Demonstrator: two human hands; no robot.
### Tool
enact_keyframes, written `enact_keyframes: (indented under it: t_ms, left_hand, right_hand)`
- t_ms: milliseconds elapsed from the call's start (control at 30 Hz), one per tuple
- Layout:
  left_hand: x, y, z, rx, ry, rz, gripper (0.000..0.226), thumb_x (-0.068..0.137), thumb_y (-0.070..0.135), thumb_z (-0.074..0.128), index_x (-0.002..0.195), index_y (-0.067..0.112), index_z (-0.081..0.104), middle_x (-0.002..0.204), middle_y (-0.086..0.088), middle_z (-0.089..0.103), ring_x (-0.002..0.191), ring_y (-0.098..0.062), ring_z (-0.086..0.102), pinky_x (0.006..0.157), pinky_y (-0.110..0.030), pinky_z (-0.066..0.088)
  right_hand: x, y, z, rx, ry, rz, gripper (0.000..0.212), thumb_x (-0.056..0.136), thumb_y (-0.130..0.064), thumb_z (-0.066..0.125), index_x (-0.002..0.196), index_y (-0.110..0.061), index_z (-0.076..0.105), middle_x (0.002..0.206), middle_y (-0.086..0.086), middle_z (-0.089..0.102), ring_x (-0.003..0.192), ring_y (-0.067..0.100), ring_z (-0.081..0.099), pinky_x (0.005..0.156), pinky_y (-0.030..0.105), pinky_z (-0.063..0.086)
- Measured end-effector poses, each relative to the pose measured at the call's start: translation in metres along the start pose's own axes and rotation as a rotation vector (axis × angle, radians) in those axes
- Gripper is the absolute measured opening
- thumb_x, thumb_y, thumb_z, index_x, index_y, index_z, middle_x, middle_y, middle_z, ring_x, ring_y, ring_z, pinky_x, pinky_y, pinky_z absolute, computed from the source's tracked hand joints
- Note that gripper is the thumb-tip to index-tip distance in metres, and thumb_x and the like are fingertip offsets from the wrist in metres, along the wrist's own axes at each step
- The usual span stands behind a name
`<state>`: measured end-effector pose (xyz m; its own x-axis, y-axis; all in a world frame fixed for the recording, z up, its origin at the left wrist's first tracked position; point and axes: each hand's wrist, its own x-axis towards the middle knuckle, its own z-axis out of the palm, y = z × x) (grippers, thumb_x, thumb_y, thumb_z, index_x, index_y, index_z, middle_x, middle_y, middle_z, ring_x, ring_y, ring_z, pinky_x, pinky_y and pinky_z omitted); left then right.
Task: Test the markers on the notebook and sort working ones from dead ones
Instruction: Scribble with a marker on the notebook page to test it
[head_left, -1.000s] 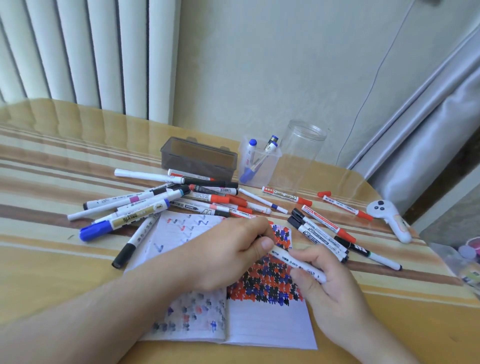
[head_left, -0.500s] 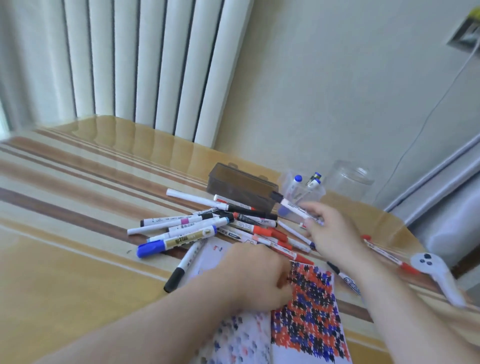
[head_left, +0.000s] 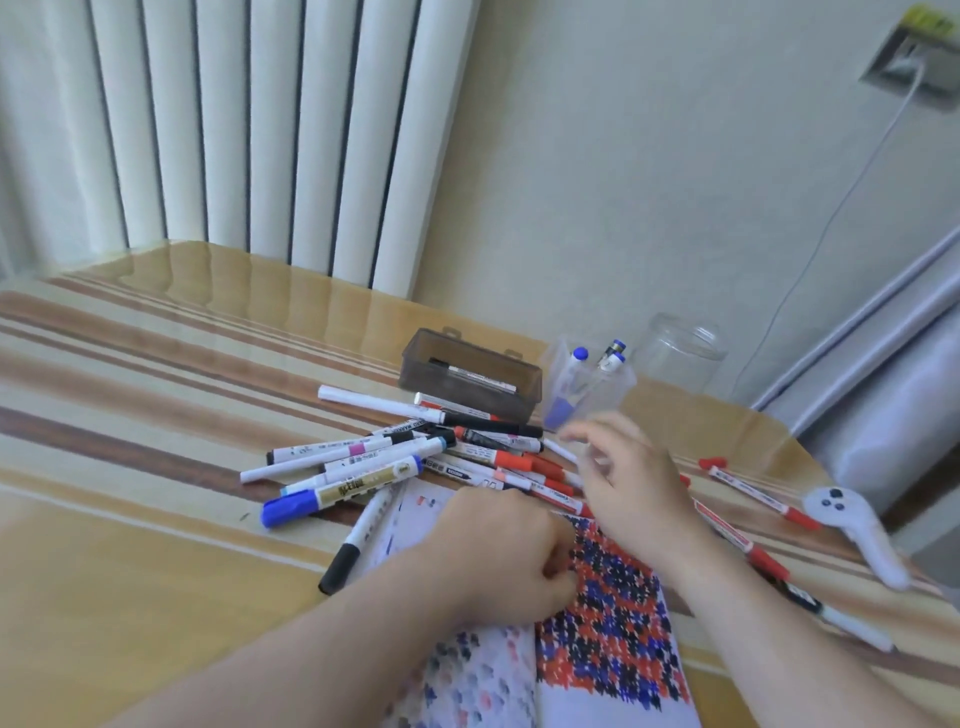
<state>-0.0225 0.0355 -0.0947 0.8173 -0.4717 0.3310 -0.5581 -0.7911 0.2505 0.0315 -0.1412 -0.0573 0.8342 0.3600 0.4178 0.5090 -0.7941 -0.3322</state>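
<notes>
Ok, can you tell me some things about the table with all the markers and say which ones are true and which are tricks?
1. The dark box has a marker lying inside it. True.
2. The notebook page is blank. False: it is covered with red, blue and black marks.
3. The clear cup holds blue-capped markers standing up. True.
4. The glass jar is full of markers. False: it looks empty.
5. The left hand rests on the notebook. True.
6. The white controller sits on the notebook. False: it lies on the table, far to the right.

Striped table (head_left: 130, 395) bears markers (head_left: 415, 457), notebook (head_left: 613, 639), brown box (head_left: 470, 382), jar (head_left: 678, 358).
</notes>
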Motion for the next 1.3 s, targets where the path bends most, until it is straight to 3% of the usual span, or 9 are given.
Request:
enact_keyframes:
  t_ms: [200, 400, 500, 600, 800, 900, 1067, 1167, 1300]
  left_hand:
    - [0.002, 0.0, 0.003, -0.122, 0.031, 0.096, 0.025, 0.094, 0.051, 0.052, 0.088, 0.031, 0.065, 0.081, 0.016, 0.06, 0.076, -0.006, 0.053, 0.068, -0.025, 0.046]
    - [0.0, 0.002, 0.002, -0.184, -0.011, 0.144, 0.018, 0.094, 0.04, 0.062, 0.107, 0.037, 0.074, 0.092, 0.026, 0.061, 0.084, 0.006, 0.053, 0.072, -0.002, 0.031]
    - [0.001, 0.002, 0.003, -0.21, -0.051, 0.112, 0.015, 0.093, 0.042, 0.064, 0.103, 0.037, 0.074, 0.091, 0.029, 0.061, 0.085, 0.011, 0.055, 0.075, -0.008, 0.042]
    - [0.001, 0.002, 0.002, -0.242, -0.077, 0.09, 0.011, 0.092, 0.042, 0.066, 0.099, 0.039, 0.074, 0.093, 0.025, 0.066, 0.088, 0.006, 0.058, 0.075, -0.016, 0.047]
    - [0.002, 0.001, 0.003, -0.246, -0.108, 0.064, 0.014, 0.092, 0.042, 0.068, 0.104, 0.039, 0.073, 0.092, 0.018, 0.067, 0.081, 0.001, 0.059, 0.072, -0.025, 0.046]
    - [0.002, 0.002, 0.005, -0.272, 0.001, 0.039, 0.038, 0.092, 0.049, 0.067, 0.126, 0.038, 0.054, 0.115, 0.015, 0.053, 0.088, 0.002, 0.055, 0.08, -0.028, 0.047]
    - [-0.002, 0.008, -0.002, -0.24, 0.043, 0.097, 0.063, 0.096, 0.066, 0.051, 0.148, 0.032, 0.042, 0.134, 0.01, 0.049, 0.114, -0.005, 0.051, 0.095, -0.026, 0.042]
    - [0.0, 0.007, -0.001, -0.127, 0.029, 0.12, 0.052, 0.103, 0.058, 0.04, 0.139, 0.024, 0.056, 0.125, 0.003, 0.063, 0.117, -0.017, 0.056, 0.094, -0.034, 0.046]
    - [0.003, 0.003, 0.001, -0.066, 0.157, 0.158, 0.042, 0.107, 0.041, 0.033, 0.118, 0.012, 0.061, 0.106, -0.003, 0.066, 0.097, -0.024, 0.059, 0.082, -0.037, 0.043]
  right_hand:
    - [-0.126, 0.077, -0.073, -0.093, 0.181, 0.372, 0.052, 0.086, 0.001, 0.07, 0.098, -0.049, 0.063, 0.093, -0.011, 0.06, 0.082, 0.01, 0.056, 0.069, 0.01, 0.041]
    - [-0.167, 0.089, -0.079, -0.084, 0.128, 0.46, 0.017, 0.087, -0.027, 0.08, 0.096, -0.037, 0.068, 0.099, -0.017, 0.06, 0.095, -0.004, 0.056, 0.074, 0.005, 0.039]
    - [-0.159, 0.094, -0.067, -0.153, 0.055, 0.47, 0.022, 0.088, -0.048, 0.073, 0.107, -0.039, 0.066, 0.109, -0.019, 0.056, 0.099, -0.002, 0.054, 0.084, 0.018, 0.044]
    - [-0.14, 0.097, -0.062, -0.222, -0.033, 0.514, 0.03, 0.083, -0.066, 0.067, 0.089, -0.037, 0.06, 0.097, -0.015, 0.054, 0.088, 0.005, 0.054, 0.077, 0.037, 0.051]
    - [-0.122, 0.078, -0.076, -0.273, -0.162, 0.53, 0.031, 0.089, -0.059, 0.067, 0.081, -0.031, 0.058, 0.088, -0.011, 0.056, 0.081, 0.008, 0.054, 0.063, 0.033, 0.038]
    - [-0.125, 0.058, -0.082, -0.129, -0.019, 0.458, 0.024, 0.09, -0.053, 0.068, 0.083, -0.031, 0.06, 0.077, -0.009, 0.06, 0.075, 0.01, 0.056, 0.065, 0.035, 0.044]
    - [-0.113, 0.025, -0.062, 0.086, -0.069, 0.298, 0.019, 0.082, -0.041, 0.082, 0.082, -0.032, 0.066, 0.073, -0.016, 0.064, 0.061, 0.005, 0.052, 0.057, 0.024, 0.04]
    - [-0.094, 0.017, -0.049, 0.356, 0.056, 0.31, 0.021, 0.077, -0.033, 0.087, 0.083, -0.025, 0.069, 0.071, -0.013, 0.069, 0.055, 0.002, 0.054, 0.055, 0.013, 0.041]
    - [-0.079, 0.011, -0.024, 1.137, 0.006, 0.398, 0.043, 0.058, -0.054, 0.095, 0.078, -0.026, 0.069, 0.064, 0.002, 0.064, 0.058, 0.015, 0.055, 0.051, 0.021, 0.044]
